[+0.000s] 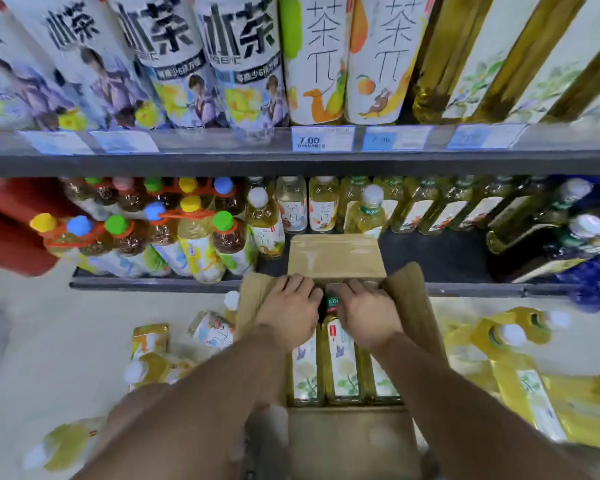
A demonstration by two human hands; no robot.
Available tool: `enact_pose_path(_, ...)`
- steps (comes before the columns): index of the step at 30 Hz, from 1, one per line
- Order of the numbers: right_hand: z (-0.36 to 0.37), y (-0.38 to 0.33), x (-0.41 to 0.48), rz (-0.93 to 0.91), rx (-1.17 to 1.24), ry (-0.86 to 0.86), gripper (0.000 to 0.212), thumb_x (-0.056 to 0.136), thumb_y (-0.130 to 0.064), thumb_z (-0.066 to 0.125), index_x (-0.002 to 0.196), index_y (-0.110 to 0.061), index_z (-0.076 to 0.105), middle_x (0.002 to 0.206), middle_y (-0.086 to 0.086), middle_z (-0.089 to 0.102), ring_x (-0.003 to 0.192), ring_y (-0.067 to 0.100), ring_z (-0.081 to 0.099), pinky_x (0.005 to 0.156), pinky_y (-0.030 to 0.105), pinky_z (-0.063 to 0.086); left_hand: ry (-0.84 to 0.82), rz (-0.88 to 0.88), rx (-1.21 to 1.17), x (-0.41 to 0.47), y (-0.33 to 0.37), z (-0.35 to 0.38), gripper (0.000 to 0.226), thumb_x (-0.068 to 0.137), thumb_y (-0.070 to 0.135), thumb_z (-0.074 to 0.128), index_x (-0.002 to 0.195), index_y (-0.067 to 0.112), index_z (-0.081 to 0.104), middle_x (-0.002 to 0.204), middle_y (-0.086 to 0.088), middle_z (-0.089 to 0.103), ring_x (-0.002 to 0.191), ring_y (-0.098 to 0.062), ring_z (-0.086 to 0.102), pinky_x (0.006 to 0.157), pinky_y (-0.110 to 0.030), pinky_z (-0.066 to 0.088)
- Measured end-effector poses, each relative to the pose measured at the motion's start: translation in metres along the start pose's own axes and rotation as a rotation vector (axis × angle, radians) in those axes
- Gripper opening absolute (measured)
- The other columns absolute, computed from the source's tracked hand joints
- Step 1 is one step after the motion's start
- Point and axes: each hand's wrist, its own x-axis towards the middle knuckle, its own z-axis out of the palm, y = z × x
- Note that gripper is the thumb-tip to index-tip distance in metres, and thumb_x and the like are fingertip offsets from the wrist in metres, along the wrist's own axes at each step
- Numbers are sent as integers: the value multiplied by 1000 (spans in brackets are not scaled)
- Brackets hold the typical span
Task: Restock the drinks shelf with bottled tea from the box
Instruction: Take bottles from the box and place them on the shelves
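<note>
The box (336,258) is plain tan cardboard. Its bottles (342,362) show golden tea, white labels (pale green leaf prints).

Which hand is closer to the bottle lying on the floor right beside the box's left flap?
Left. The left hand is over the box, just right of that bottle; the right hand is farther right again.

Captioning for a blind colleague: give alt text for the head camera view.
The left hand and right hand reach into an open cardboard box of tea bottles in front of a stocked drinks shelf, with loose bottles lying on the floor either side.
</note>
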Motion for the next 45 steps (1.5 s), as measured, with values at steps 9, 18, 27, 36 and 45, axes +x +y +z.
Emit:
enact_pose_path(9,-58,-39,-79,206,-33,-126,33,91,-24,49,123,-20,54,133,12,49,113,33,54,89,39,44,-102,-17,65,-71,31,-71,36,91,14,52,127,17,52,123,-10,58,119,-33,51,98,-45,40)
enact_pose_path(18,-151,-83,-142,222,-39,-63,26,92,-22,50,115,-17,61,120,9,62,110,30,60,86,36,47,30,-127,139,-131,62,-167,30,92,19,51,121,20,59,118,-7,62,116,-30,55,97,-46,41)
enact_pose_path(27,-168,-62,-128,255,-7,-108,29,89,-19,50,114,-18,64,115,7,62,105,30,62,85,38,48,-19,-155,122,-110,66,-164,28,93,14,50,119,15,60,117,-8,61,114,-31,54,94,-47,41)
enact_pose_path(36,-107,-23,-58,296,61,-299,33,93,-11,44,124,-17,54,122,8,61,110,30,62,84,38,50,-193,-157,-48,-30,32,-90,41,86,22,68,124,21,54,123,-9,60,118,-29,52,89,-44,45)
enact_pose_path(45,-41,-10,-3,377,22,-406,43,98,-10,36,140,1,37,133,22,52,118,37,55,93,41,47,-274,-320,-161,16,45,-24,63,100,54,22,147,17,44,153,-9,36,145,-32,19,120,-52,2)
